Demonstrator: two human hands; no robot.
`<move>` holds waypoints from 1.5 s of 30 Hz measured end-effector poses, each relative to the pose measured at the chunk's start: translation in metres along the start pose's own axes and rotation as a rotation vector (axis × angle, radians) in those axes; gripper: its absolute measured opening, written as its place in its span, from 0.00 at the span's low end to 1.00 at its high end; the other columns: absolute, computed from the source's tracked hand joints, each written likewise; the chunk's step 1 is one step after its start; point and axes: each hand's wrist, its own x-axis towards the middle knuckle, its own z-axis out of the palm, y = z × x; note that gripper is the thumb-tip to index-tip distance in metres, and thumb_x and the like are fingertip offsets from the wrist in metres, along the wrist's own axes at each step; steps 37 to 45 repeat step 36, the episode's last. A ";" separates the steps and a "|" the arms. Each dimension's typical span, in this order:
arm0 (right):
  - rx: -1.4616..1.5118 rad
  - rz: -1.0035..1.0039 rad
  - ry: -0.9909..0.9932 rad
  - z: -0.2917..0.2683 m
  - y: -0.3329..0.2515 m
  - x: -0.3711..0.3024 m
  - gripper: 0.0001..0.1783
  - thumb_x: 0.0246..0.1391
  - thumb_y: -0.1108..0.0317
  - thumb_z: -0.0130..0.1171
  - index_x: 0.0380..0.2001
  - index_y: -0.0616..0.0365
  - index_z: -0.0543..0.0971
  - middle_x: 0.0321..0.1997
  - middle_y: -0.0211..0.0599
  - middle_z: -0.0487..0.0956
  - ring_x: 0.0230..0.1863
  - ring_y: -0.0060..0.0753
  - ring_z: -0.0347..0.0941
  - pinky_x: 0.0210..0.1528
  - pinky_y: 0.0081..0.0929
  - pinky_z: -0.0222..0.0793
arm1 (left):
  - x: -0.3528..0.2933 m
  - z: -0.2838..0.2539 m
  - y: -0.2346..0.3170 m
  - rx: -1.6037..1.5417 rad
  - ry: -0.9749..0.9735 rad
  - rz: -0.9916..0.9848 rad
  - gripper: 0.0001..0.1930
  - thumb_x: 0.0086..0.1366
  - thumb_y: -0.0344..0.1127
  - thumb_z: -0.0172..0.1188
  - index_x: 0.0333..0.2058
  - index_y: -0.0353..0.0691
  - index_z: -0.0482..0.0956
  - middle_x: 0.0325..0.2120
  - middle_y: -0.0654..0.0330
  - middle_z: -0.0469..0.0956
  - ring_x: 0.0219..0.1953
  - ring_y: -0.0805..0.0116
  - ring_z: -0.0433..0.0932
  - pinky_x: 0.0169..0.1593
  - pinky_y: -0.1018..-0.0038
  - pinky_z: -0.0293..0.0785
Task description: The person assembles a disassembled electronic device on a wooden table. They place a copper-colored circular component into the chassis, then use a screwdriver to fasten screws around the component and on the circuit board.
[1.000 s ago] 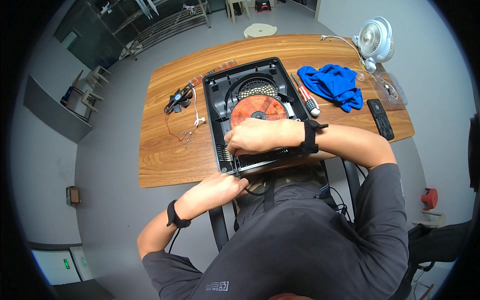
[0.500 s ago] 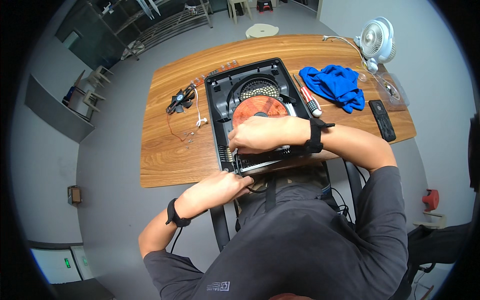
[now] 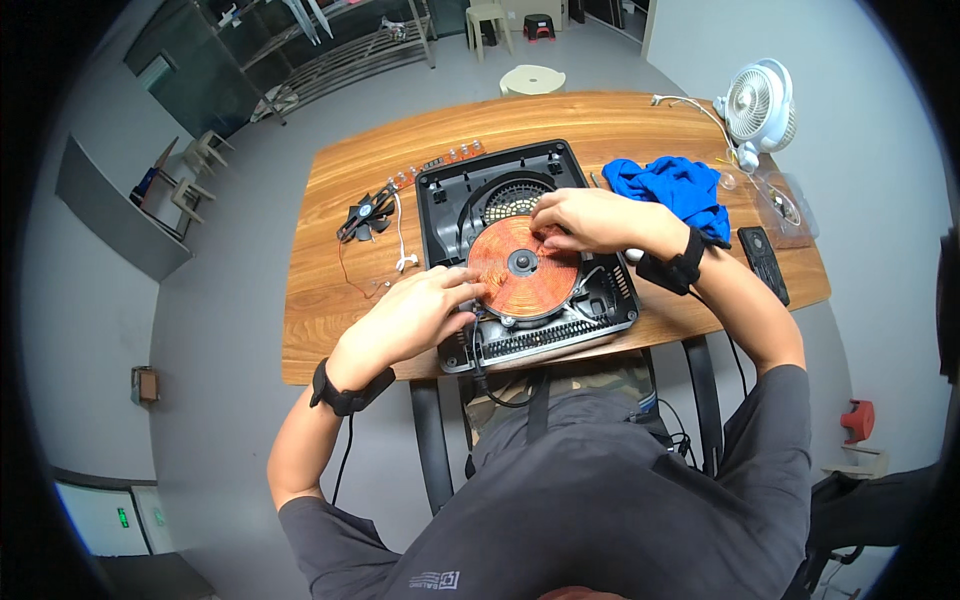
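Observation:
The black lower housing (image 3: 432, 240) of an induction cooker lies opened on the wooden table in front of me. Inside it sits a round copper induction coil (image 3: 525, 288) with a dark centre piece. My left hand (image 3: 425, 305) holds the coil's left edge, fingertips on its top and thumb lower down. At the upper right rim, my right hand (image 3: 585, 220) has its fingers curled onto the coil; their tips are partly hidden. A black power cord (image 3: 482, 375) runs over the housing's near left corner and hangs off the table edge.
Left of the housing lie a small black fan (image 3: 368, 215), a white wire (image 3: 402, 235) and an orange circuit board (image 3: 465, 152). On the right are a blue cloth (image 3: 675, 190), a black panel (image 3: 763, 265), a white desk fan (image 3: 757, 105) and a clear tray (image 3: 790, 210). My right arm hides most of a screwdriver.
My left hand has left the cord at the near edge and come up to the coil. My right hand has moved from the housing's left side to the coil's upper right rim.

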 end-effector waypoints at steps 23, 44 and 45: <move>0.590 0.128 0.024 0.024 0.050 0.005 0.18 0.70 0.68 0.56 0.57 0.67 0.79 0.56 0.49 0.84 0.59 0.41 0.80 0.63 0.37 0.74 | 0.017 -0.005 -0.018 -0.125 -0.140 -0.057 0.18 0.70 0.37 0.65 0.54 0.34 0.85 0.62 0.51 0.79 0.62 0.52 0.78 0.66 0.61 0.74; 0.360 0.064 0.070 0.032 0.041 0.007 0.22 0.63 0.68 0.59 0.59 0.63 0.83 0.57 0.56 0.82 0.61 0.53 0.77 0.65 0.41 0.71 | 0.022 -0.015 -0.027 -0.114 -0.231 -0.084 0.18 0.71 0.39 0.65 0.56 0.37 0.85 0.61 0.50 0.80 0.61 0.52 0.79 0.65 0.61 0.75; 0.360 0.064 0.070 0.032 0.041 0.007 0.22 0.63 0.68 0.59 0.59 0.63 0.83 0.57 0.56 0.82 0.61 0.53 0.77 0.65 0.41 0.71 | 0.022 -0.015 -0.027 -0.114 -0.231 -0.084 0.18 0.71 0.39 0.65 0.56 0.37 0.85 0.61 0.50 0.80 0.61 0.52 0.79 0.65 0.61 0.75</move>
